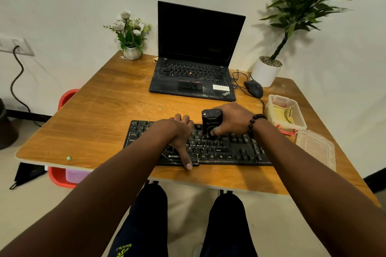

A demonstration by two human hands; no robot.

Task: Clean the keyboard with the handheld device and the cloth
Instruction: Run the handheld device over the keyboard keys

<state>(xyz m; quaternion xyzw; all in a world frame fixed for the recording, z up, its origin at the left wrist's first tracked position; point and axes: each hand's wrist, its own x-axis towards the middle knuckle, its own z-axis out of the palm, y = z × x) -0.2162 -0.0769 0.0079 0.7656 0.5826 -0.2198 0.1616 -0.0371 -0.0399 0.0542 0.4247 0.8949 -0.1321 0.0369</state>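
A black keyboard (240, 152) lies near the front edge of the wooden table (100, 115). My left hand (179, 133) grips its middle, fingers over the far edge and thumb on the near edge. My right hand (234, 119) holds a small black handheld device (211, 121) upright, its lower end pressed on the keys right of centre. A yellowish cloth (285, 111) lies folded in an open clear plastic box (300, 123) at the right.
A dusty black laptop (194, 77) stands open behind the keyboard, with a wired mouse (253, 88) to its right. A white plant pot (265, 73) and a flower pot (131, 52) sit at the back corners. A clear lid (317, 148) lies right of the keyboard.
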